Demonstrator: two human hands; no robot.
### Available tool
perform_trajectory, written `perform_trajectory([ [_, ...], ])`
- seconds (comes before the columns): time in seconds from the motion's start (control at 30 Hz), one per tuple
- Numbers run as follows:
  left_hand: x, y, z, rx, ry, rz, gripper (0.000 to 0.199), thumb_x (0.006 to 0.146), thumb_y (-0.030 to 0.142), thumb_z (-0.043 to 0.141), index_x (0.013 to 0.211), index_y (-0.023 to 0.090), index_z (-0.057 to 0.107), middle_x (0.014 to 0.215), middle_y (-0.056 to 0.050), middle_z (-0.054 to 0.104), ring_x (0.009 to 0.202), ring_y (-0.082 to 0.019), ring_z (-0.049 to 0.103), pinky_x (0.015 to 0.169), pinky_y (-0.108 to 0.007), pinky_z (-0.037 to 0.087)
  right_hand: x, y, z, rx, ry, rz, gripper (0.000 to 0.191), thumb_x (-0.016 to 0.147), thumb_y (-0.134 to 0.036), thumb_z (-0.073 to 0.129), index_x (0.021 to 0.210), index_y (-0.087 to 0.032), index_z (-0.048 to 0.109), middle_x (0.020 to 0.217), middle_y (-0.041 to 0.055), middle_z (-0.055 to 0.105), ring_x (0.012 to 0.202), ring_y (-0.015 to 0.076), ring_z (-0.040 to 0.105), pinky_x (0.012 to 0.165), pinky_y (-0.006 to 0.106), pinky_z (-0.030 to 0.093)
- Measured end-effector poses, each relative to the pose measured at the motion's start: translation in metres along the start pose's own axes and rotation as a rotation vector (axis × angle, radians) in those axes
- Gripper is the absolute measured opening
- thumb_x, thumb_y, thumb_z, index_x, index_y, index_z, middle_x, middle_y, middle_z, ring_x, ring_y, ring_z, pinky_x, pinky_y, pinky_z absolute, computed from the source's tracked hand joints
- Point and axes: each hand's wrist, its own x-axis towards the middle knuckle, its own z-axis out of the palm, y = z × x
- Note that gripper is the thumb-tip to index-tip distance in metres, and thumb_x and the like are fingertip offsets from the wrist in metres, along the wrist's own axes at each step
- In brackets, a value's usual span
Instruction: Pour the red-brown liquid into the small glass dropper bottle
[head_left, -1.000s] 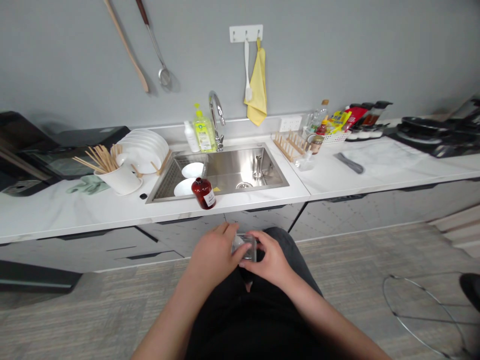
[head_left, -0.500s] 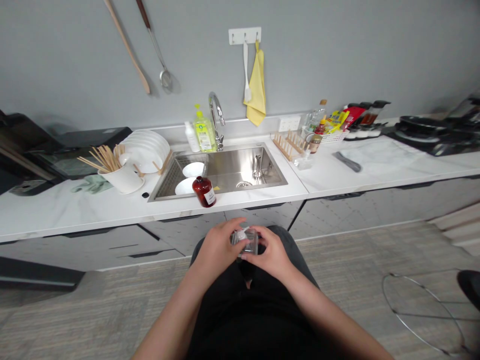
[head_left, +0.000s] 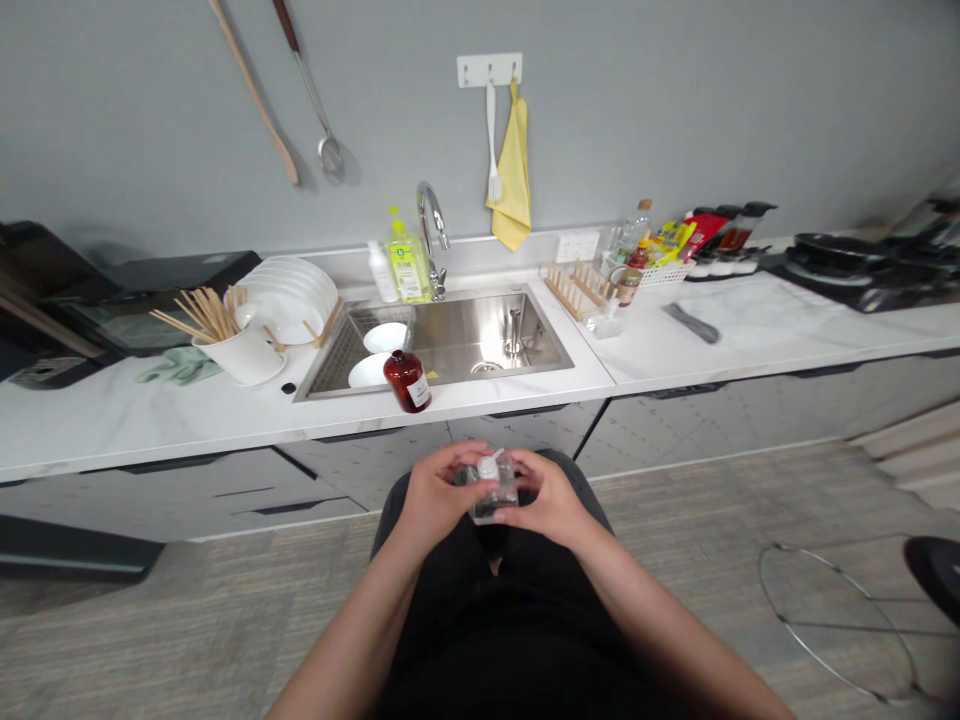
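Note:
Low in front of the counter, between my hands, is a clear, square-sided pump bottle [head_left: 507,494] with a white pump top. My left hand [head_left: 441,492] grips it from the left, thumb lying near the white top. On the other side, my right hand [head_left: 546,500] is closed round the bottle with its fingers partly hidden behind it. A brown bottle [head_left: 408,382] with a white label stands near the counter's front edge, just beyond my hands and to the left.
Behind the brown bottle is a steel sink [head_left: 465,335] with white bowls [head_left: 369,371] and a tap [head_left: 433,235]. A chopstick holder [head_left: 246,355], plates [head_left: 300,290] and a green glove [head_left: 180,366] are left. A wooden rack [head_left: 577,290] and seasonings basket [head_left: 664,273] stand right.
The pump bottle has turned or tilted a little in my hands, so its white top shows more clearly. Both hands keep hold of it.

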Motion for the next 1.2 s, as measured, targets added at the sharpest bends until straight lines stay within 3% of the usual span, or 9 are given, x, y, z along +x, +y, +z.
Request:
perform_trajectory([
  [0.13, 0.010, -0.007, 0.002, -0.028, -0.044, -0.021, 0.063, 0.081, 0.035, 0.101, 0.139, 0.025, 0.080, 0.109, -0.009, 0.090, 0.111, -0.031, 0.086, 0.112, -0.051, 0.067, 0.011, 0.009, -0.013, 0.010, -0.050, 0.049, 0.076, 0.069, -0.046, 0.111, 0.135, -0.030, 0.077, 0.135, 0.0101, 0.085, 0.120, 0.0350, 0.084, 0.097, 0.047, 0.071],
  [0.23, 0.015, -0.015, -0.004, 0.047, -0.012, 0.067, 0.059, 0.093, 0.037, 0.091, 0.149, 0.030, 0.075, 0.137, -0.012, 0.084, 0.135, -0.031, 0.078, 0.122, -0.052, 0.061, 0.024, 0.014, -0.031, 0.023, 0.014, 0.048, 0.076, 0.070, -0.047, 0.110, 0.136, -0.031, 0.076, 0.139, 0.0107, 0.082, 0.122, 0.0347, 0.083, 0.100, 0.048, 0.070],
  [0.3, 0.016, -0.021, -0.014, 0.142, 0.021, 0.126, 0.045, 0.100, 0.039, 0.085, 0.144, 0.031, 0.079, 0.147, -0.012, 0.080, 0.140, -0.031, 0.075, 0.121, -0.050, 0.061, 0.037, 0.016, -0.054, 0.012, 0.135, 0.026, 0.076, 0.071, -0.048, 0.109, 0.136, -0.031, 0.073, 0.139, 0.0107, 0.081, 0.122, 0.0338, 0.082, 0.102, 0.048, 0.069],
  [0.43, 0.015, -0.031, -0.052, 0.249, 0.090, 0.126, 0.027, 0.101, 0.042, 0.082, 0.124, 0.028, 0.086, 0.127, -0.011, 0.084, 0.118, -0.029, 0.081, 0.105, -0.045, 0.067, 0.072, 0.019, -0.131, -0.206, 0.419, -0.066, 0.070, 0.070, -0.053, 0.105, 0.126, -0.029, 0.071, 0.122, 0.0079, 0.081, 0.114, 0.0314, 0.079, 0.109, 0.052, 0.064],
  [0.5, 0.019, -0.033, -0.078, 0.260, 0.236, 0.112, 0.024, 0.099, 0.044, 0.084, 0.114, 0.025, 0.086, 0.113, -0.009, 0.086, 0.106, -0.027, 0.082, 0.100, -0.043, 0.067, 0.091, 0.021, -0.178, -0.368, 0.604, -0.086, 0.072, 0.068, -0.055, 0.102, 0.126, -0.028, 0.069, 0.122, 0.0075, 0.079, 0.112, 0.0312, 0.077, 0.110, 0.054, 0.062],
  [0.6, 0.032, -0.033, -0.122, 0.225, 0.611, 0.152, 0.022, 0.097, 0.043, 0.083, 0.101, 0.021, 0.083, 0.093, -0.005, 0.082, 0.090, -0.023, 0.078, 0.093, -0.040, 0.065, 0.118, 0.026, -0.239, -0.550, 0.865, 0.027, 0.080, 0.064, -0.058, 0.099, 0.128, -0.024, 0.065, 0.115, 0.0085, 0.077, 0.103, 0.0331, 0.075, 0.101, 0.055, 0.063],
  [0.7, 0.055, -0.030, -0.166, 0.229, 0.877, 0.222, 0.020, 0.094, 0.039, 0.078, 0.090, 0.019, 0.077, 0.081, -0.001, 0.075, 0.079, -0.020, 0.071, 0.083, -0.037, 0.061, 0.142, 0.033, -0.278, -0.718, 1.061, 0.143, 0.082, 0.059, -0.062, 0.097, 0.121, -0.023, 0.062, 0.116, 0.0123, 0.075, 0.105, 0.0359, 0.072, 0.103, 0.057, 0.059],
  [0.93, 0.124, -0.023, -0.233, 0.330, 1.036, 0.215, 0.030, 0.097, 0.033, 0.063, 0.071, 0.019, 0.061, 0.063, 0.002, 0.055, 0.063, -0.016, 0.050, 0.061, -0.029, 0.040, 0.185, 0.051, -0.301, -0.783, 1.123, 0.236, 0.077, 0.057, -0.062, 0.096, 0.110, -0.027, 0.052, 0.109, 0.0131, 0.073, 0.107, 0.0378, 0.070, 0.101, 0.055, 0.058],
  [1.2, 0.172, -0.037, -0.248, 0.315, 1.014, 0.016, 0.031, 0.086, 0.033, 0.065, 0.063, 0.022, 0.047, 0.052, 0.005, 0.039, 0.056, -0.012, 0.037, 0.052, -0.027, 0.028, 0.197, 0.063, -0.300, -0.873, 1.088, 0.256, 0.078, 0.068, -0.067, 0.089, 0.121, -0.024, 0.053, 0.117, 0.0186, 0.074, 0.109, 0.0406, 0.071, 0.101, 0.055, 0.057],
])
